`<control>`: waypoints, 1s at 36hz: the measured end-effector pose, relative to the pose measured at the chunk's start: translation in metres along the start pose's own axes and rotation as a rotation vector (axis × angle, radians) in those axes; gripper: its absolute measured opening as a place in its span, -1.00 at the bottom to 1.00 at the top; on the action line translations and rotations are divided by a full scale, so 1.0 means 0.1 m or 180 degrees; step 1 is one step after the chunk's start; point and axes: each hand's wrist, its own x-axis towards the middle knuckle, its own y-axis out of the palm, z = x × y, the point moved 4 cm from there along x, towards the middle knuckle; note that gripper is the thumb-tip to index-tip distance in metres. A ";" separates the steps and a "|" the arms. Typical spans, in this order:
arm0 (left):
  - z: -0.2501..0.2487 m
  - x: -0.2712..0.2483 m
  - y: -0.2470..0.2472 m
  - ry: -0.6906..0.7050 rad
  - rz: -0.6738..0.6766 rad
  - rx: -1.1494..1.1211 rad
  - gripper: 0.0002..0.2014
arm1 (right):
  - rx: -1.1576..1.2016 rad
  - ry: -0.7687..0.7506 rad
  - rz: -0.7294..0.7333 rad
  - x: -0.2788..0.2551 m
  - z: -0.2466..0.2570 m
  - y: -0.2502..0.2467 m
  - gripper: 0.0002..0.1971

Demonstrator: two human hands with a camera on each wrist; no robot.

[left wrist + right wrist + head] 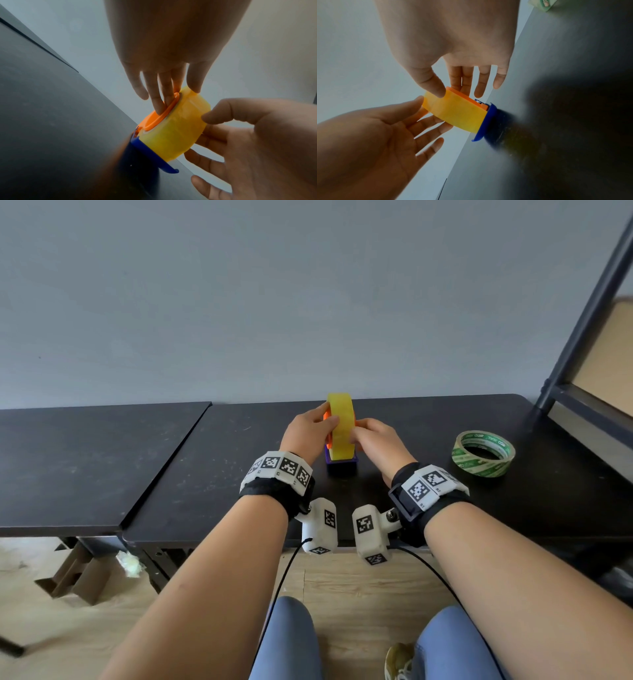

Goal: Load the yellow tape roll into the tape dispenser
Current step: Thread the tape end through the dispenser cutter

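The yellow tape roll [340, 426] [176, 128] [455, 112] stands on edge, its lower part sitting in the blue tape dispenser [340, 464] [150, 151] [488, 121] on the black table. An orange hub [327, 419] [159, 113] [462, 94] fills the roll's centre and sticks out at both sides. My left hand [325, 422] [180, 94] pinches the roll from the left, thumb on the tread and fingers [163, 100] on the hub. My right hand [359, 433] [453, 93] pinches it from the right, thumb on the tread and fingers behind the hub's flange.
A green-printed tape roll [483, 453] [542, 4] lies flat on the table to the right. A dark metal shelf frame [582, 320] rises at the far right. A second black table [85, 460] adjoins on the left, and the wall is close behind.
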 end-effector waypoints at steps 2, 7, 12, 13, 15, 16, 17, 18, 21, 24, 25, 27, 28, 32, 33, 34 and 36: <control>-0.01 0.02 -0.01 -0.0012 0.0008 -0.0036 -0.47 | -0.0010 -0.0012 0.0020 0.00 -0.01 0.00 -0.84; 0.00 0.02 -0.04 -0.0054 0.0058 -0.0192 -0.56 | 0.0020 -0.0056 0.0098 0.01 -0.03 0.02 -0.85; -0.03 0.00 -0.06 -0.0054 0.0043 -0.0251 -0.63 | 0.0039 -0.0018 0.0161 0.01 -0.03 0.05 -0.77; -0.04 0.00 -0.06 -0.0049 0.0038 -0.0242 -0.63 | 0.0044 0.0002 0.0166 0.01 -0.03 0.05 -0.76; -0.05 -0.01 -0.05 -0.0062 0.0019 -0.0238 -0.62 | 0.0058 0.0010 0.0166 0.01 -0.02 0.07 -0.75; -0.05 -0.01 -0.05 -0.0075 0.0012 -0.0249 -0.62 | 0.0061 -0.0001 0.0167 0.01 -0.02 0.08 -0.74; -0.06 -0.01 -0.05 -0.0086 0.0007 -0.0257 -0.62 | 0.0053 -0.0014 0.0169 0.01 -0.02 0.08 -0.72; -0.06 -0.01 -0.05 -0.0091 0.0003 -0.0265 -0.62 | 0.0038 -0.0028 0.0168 0.02 -0.01 0.08 -0.70; -0.07 -0.01 -0.06 -0.0074 -0.0010 -0.0262 -0.63 | 0.0000 -0.0031 0.0172 0.03 -0.01 0.07 -0.69; -0.07 -0.02 -0.06 -0.0060 -0.0003 -0.0265 -0.64 | -0.0039 0.0003 0.0164 0.04 0.00 0.05 -0.69; -0.08 -0.02 -0.06 -0.0055 0.0005 -0.0279 -0.64 | -0.0065 0.0004 0.0155 0.03 0.01 0.04 -0.71; -0.08 -0.03 -0.06 -0.0052 0.0021 -0.0310 -0.63 | -0.0141 -0.0033 0.0098 0.03 0.02 0.01 -0.74; -0.08 -0.03 -0.06 -0.0061 0.0017 -0.0326 -0.63 | -0.0175 -0.0084 0.0056 0.03 0.02 0.00 -0.75; -0.05 -0.03 -0.07 -0.0178 -0.0037 -0.0483 -0.63 | -0.0333 -0.0465 -0.0296 0.01 0.06 -0.02 -0.67; -0.05 -0.04 -0.07 -0.0183 -0.0039 -0.0456 -0.63 | -0.0380 -0.0565 -0.0387 0.00 0.07 -0.03 -0.67; -0.06 -0.05 -0.07 -0.0198 -0.0031 -0.0409 -0.63 | -0.0418 -0.0653 -0.0453 -0.01 0.09 -0.04 -0.68; -0.06 -0.05 -0.07 -0.0295 0.0026 -0.0407 -0.59 | -0.0452 -0.0784 -0.0574 -0.03 0.13 -0.05 -0.70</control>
